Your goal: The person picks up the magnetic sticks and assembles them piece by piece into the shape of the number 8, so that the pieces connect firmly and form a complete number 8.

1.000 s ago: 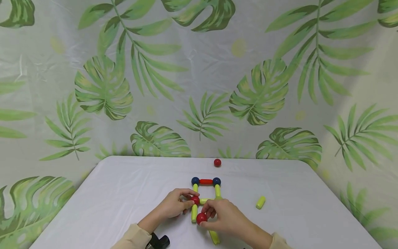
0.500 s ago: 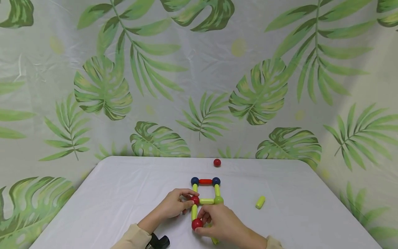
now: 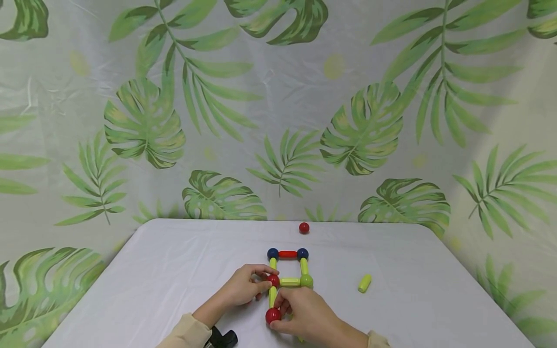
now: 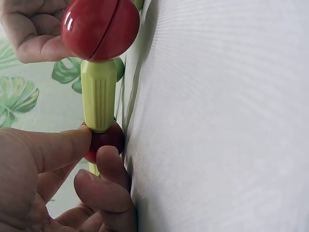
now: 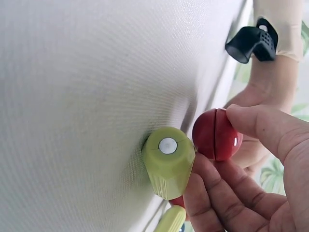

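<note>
My left hand [image 3: 241, 287] pinches a red ball [image 3: 273, 281] at the left-middle joint of a magnetic ball-and-rod frame lying on the table. A second red ball [image 3: 273, 316] is between the thumb and fingers of my right hand [image 3: 306, 311]. In the left wrist view a yellow-green rod [image 4: 99, 96] runs between the two red balls, touching both. Beyond, two blue balls [image 3: 272, 253] are joined by a red rod [image 3: 287, 254]. A green ball [image 3: 306, 280] forms the right-middle joint. In the right wrist view another yellow-green rod [image 5: 169, 164] shows its metal end; my right hand mostly hides it in the head view.
A loose yellow-green rod [image 3: 364, 283] lies to the right. Near the far table edge sits a loose red ball [image 3: 304, 227]. A black strap piece [image 3: 223, 338] is by the left wrist. Leaf-patterned cloth [image 3: 283, 121] hangs behind the white table [image 3: 183, 251].
My right hand has moved left and nearer with its red ball, bringing it to the near end of the left-side rod. The left hand stays put.
</note>
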{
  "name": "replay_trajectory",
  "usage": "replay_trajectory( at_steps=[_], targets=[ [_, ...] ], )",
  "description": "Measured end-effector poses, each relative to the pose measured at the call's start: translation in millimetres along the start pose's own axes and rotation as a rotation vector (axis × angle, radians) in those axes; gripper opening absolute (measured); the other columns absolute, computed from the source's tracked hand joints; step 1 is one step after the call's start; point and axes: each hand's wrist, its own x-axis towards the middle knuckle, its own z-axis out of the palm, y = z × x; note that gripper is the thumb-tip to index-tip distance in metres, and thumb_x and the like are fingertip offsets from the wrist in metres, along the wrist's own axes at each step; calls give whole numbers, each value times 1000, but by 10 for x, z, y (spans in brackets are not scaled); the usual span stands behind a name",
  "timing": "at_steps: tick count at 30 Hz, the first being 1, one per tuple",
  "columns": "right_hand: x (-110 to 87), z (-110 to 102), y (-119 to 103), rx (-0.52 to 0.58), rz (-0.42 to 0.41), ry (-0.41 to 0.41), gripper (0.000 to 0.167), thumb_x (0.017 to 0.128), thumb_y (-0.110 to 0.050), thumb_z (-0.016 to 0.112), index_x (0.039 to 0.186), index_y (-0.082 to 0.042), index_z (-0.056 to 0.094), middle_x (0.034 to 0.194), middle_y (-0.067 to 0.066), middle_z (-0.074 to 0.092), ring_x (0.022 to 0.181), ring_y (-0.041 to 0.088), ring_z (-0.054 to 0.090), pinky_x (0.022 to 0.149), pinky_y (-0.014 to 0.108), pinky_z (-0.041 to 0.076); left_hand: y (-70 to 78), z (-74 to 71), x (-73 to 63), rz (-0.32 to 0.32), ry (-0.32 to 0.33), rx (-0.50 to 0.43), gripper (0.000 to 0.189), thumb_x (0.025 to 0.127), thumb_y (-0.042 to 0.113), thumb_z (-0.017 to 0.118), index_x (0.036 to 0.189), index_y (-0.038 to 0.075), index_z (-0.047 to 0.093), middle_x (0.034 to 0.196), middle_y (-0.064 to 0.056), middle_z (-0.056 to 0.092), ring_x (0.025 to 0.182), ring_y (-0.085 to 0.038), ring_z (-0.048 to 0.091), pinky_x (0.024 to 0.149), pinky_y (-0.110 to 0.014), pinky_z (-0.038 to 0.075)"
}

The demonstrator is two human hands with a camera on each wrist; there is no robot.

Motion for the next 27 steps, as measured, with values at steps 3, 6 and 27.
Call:
replay_trajectory(
  at_steps=[3, 6, 27],
  targets=[
    [0, -2, -4, -9, -6, 4, 26, 85, -32, 91, 93, -19, 71, 75, -15, 65, 68, -1, 55, 66, 17, 49, 2, 0, -1, 0, 0, 2, 27, 102, 14, 73, 128, 16, 76, 104, -4, 69, 57, -12, 55, 48, -24, 39],
    [5, 2, -6, -10, -11, 6, 26, 85, -32, 91, 93, -19, 71, 75, -15, 66, 69, -2, 55, 66, 17, 49, 8, 1, -6, -4, -2, -2, 27, 102, 14, 72, 128, 16, 76, 104, -4, 70, 57, -13, 55, 48, -25, 39],
    [56, 43, -14, -71, -8, -10, 29, 84, -36, 93, 95, -22, 70, 77, -16, 65, 69, -1, 53, 67, 17, 48, 46, -1, -40, -22, -6, -3, 30, 102, 14, 72, 131, 16, 75, 106, -4, 70, 57, -13, 54, 48, -23, 39]
  ],
)
